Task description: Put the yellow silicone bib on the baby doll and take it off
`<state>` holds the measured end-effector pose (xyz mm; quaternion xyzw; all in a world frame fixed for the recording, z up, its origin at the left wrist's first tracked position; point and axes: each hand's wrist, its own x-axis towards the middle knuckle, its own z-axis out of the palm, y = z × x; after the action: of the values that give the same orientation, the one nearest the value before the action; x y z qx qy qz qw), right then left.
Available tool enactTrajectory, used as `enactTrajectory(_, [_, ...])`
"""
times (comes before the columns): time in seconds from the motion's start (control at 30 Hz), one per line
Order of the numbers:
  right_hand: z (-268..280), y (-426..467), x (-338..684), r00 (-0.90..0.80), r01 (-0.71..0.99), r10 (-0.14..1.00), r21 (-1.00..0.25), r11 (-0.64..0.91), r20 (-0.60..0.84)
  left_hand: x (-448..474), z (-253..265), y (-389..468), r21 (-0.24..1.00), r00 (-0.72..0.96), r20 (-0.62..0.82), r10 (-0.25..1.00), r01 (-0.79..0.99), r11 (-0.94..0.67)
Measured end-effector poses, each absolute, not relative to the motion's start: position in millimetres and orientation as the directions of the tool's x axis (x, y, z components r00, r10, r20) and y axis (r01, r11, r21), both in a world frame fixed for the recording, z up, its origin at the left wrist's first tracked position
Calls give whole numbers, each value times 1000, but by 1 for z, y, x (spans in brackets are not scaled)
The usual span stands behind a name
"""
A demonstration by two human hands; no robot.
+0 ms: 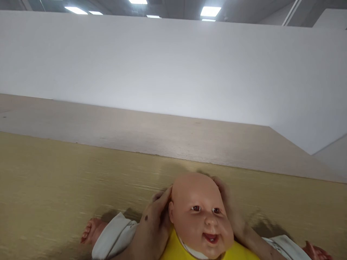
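Note:
A baby doll (196,196) with a bald head lies face up at the bottom of the head view, dressed in a yellow top (169,247) with white sleeves (115,234). My left hand (155,216) cups the side of its head at the left, near the ear. Against the opposite side of the head rests my right hand (230,206), its fingers partly hidden behind it. The doll's arms stretch out to both sides, with one small hand (93,230) at the left and another (317,251) at the lower right. The doll's lower body is out of view.
Beneath the doll is a yellowish wood-grain surface (54,180). A paler wooden strip (135,126) runs behind it, up to a white partition (162,65). The partition turns a corner at the right. Ceiling lights (210,11) show above it.

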<state>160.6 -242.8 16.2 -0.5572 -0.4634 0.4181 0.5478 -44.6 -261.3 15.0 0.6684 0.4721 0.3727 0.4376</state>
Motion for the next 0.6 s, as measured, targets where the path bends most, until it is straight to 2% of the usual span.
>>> enactTrajectory(0.4, [24, -243, 160, 242, 113, 970, -993, -29, -1, -43, 16, -260, 940, 239, 57, 969, 313, -133])
enactTrajectory(0.6, [27, -241, 162, 252, 184, 967, -983, 0, 47, -43, 15, -260, 941, 219, 96, 971, 298, -160])
